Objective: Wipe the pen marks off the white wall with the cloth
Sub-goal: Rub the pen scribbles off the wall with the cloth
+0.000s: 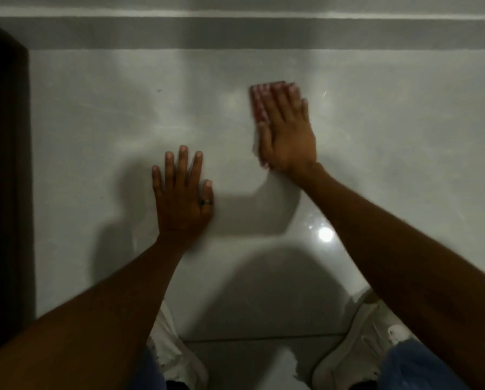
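- Reddish cloth (259, 104) lies pinned flat on the white wall (376, 136) under the right hand (285, 130), long axis toward twelve o'clock.
- Left hand (181, 192), at seven o'clock from it, rests spread, grasping nothing.
- A faint streak (325, 94) shows at two o'clock; right hand is nearer.

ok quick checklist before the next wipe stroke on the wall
1. Cloth under the right hand: ok, pressed flat by the palm and fingers.
2. Left hand bracing on the wall: ok, flat, fingers spread, apart from the cloth.
3. Cloth covers the pen marks: cannot tell, none clearly visible.
4. Small dark speck at upper left: not ok, unwiped.
5. Footing: ok, both shoes on the floor.
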### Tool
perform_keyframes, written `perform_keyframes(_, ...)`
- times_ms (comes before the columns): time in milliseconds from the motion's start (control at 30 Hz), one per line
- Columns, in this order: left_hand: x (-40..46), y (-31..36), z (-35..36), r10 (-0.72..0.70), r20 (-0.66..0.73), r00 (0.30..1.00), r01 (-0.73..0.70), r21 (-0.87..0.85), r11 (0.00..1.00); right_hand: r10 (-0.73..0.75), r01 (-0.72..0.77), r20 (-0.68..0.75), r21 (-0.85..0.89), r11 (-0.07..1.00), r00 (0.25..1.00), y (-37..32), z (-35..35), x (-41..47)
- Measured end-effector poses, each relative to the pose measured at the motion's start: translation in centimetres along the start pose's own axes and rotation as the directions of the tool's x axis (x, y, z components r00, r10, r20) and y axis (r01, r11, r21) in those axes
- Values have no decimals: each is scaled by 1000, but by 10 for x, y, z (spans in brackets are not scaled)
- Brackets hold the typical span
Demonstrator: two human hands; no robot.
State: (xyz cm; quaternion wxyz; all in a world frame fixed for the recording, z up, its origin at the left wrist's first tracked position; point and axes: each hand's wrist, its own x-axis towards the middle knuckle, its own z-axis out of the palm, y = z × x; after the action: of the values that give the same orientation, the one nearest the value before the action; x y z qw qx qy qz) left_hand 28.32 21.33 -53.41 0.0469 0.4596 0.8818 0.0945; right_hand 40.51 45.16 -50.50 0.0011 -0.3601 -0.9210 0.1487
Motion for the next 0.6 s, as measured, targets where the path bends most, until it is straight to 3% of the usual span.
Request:
perform_keyframes(133,0,-1,1,4,19,1000,-3,-7,1000,212,-215,39,133,967,977,39,-18,3)
perform_keyframes(233,1,0,-1,-8,50,999,7,14,1000,307,-314,162,16,949,938,30,-20,-25)
perform_keyframes(333,3,3,-19,-28,220,975,29,-2,1000,289,-276,281,-86,957,915,7,-22,-81)
perform_keyframes(400,15,4,-42,-50,413,910,69,-31,997,311,-300,416,-93,949,855,-11,-35,-106)
perform_keyframes(467,24,11,-78,-111,658,745,225,-91,970,349,-469,601,49,882,719,-32,-66,-113)
perform_keyframes(500,27,18,-103,-157,783,602,415,-139,899,361,-622,664,201,757,655,-48,-92,-110)
perform_keyframes(533,25,26,-133,-196,879,434,648,-154,746,370,-757,704,368,539,606,-67,-119,-107)
perform_keyframes(567,17,34,-165,-188,943,274,838,-138,528,374,-821,731,504,266,570,-87,-145,-103)
perform_keyframes(600,7,43,-200,-139,979,152,950,-106,294,351,-804,755,594,-8,555,-108,-171,-99)
